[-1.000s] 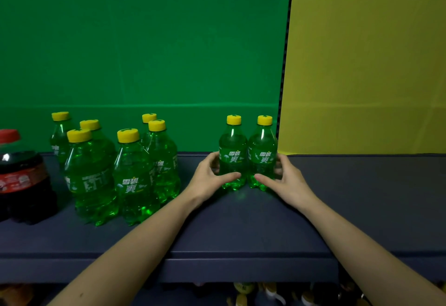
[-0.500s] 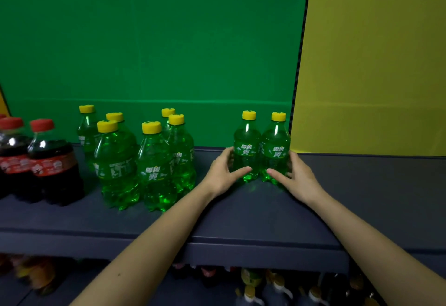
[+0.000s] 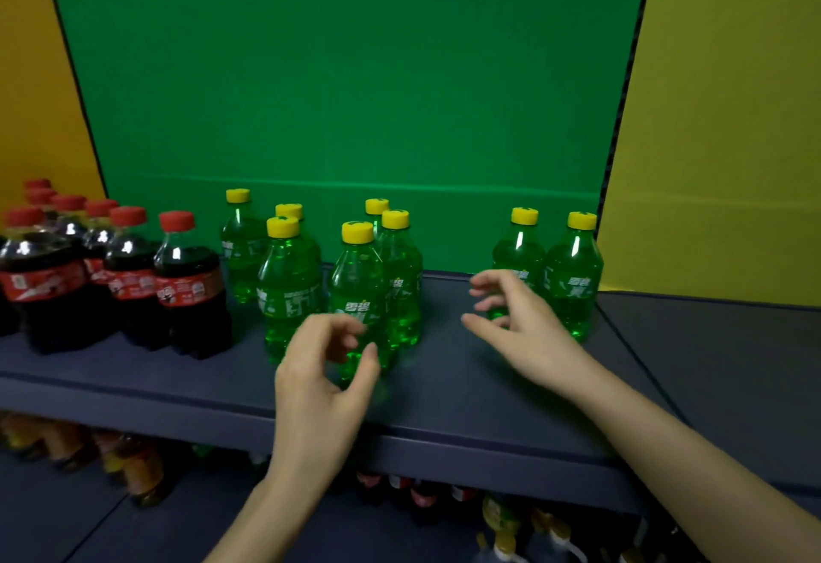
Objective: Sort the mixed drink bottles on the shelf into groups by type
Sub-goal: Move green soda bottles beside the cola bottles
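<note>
Two green yellow-capped bottles upright at the right end of the dark shelf, six more clustered mid-shelf, red-capped cola bottles at left, left hand and right hand both spread, empty, hovering in front.

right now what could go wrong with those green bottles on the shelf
The green bottles in the middle cluster stand packed together, so the left hand reaching in with curled fingers could knock neighbours over. The right hand is open in front of the pair of green bottles by the yellow panel, so a sweep could tip them. The front cola bottle stands beside the cluster and could get bumped.
</note>
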The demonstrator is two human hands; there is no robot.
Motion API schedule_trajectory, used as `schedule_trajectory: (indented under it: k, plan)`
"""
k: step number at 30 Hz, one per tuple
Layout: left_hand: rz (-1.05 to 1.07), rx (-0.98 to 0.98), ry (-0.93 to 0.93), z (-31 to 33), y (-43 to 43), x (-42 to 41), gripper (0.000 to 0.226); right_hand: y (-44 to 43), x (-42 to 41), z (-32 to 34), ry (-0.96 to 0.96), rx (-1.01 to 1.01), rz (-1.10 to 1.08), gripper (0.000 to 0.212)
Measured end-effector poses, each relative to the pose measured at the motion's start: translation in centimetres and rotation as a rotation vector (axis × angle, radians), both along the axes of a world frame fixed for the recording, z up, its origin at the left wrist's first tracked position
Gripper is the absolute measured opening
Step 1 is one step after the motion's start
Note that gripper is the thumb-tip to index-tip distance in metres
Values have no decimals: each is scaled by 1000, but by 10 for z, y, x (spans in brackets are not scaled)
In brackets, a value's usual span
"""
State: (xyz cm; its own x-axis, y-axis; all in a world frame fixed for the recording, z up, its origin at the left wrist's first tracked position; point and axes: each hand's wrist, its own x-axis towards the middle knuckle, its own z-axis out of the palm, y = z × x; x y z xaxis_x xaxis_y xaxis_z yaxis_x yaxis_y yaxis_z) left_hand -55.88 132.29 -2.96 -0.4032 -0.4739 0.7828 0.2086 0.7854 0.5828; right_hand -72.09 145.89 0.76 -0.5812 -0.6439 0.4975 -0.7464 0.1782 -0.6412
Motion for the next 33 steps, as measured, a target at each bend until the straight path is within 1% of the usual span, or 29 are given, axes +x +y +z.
schedule_trajectory:
  k: [2,4,6,8,11,12,17,20,23,25,28,29,32,33]
  plan:
    - [128,-6,-41,-3,-12,0,38,-26,4,-2,-78,37,66,49]
    - [189,-62,-160,-7,-18,-5,61,-48,6,-2,-165,28,100,59]
    - [183,-66,-253,-11,-17,-9,75,-62,7,-2,-258,10,108,66]
    - [132,-19,-292,-13,-15,-12,82,-71,5,-4,-311,-13,103,70]
    - [88,47,-337,-15,-18,-17,82,-79,1,-10,-372,-11,88,87]
    - [86,57,-342,-14,-20,-18,80,-81,-3,-15,-378,-5,94,88]
    - [71,64,-301,-7,-25,-20,69,-87,-3,-27,-359,-22,62,70]
    - [61,63,-282,-4,-29,-20,68,-85,-2,-27,-316,-17,41,62]
    - [40,88,-275,-2,-28,-19,70,-67,4,-18,-320,-49,26,57]
    - [25,97,-286,0,-24,-19,70,-45,12,-5,-326,-92,26,60]
    - [-40,117,-253,7,-15,-30,72,-5,20,14,-270,-76,-26,77]
    - [-48,112,-242,11,-10,-36,72,9,20,19,-264,-85,-38,78]
    - [-97,102,-232,23,9,-52,74,46,8,25,-322,-122,-27,65]
    - [-123,103,-228,25,16,-58,74,57,4,24,-337,-121,-33,64]
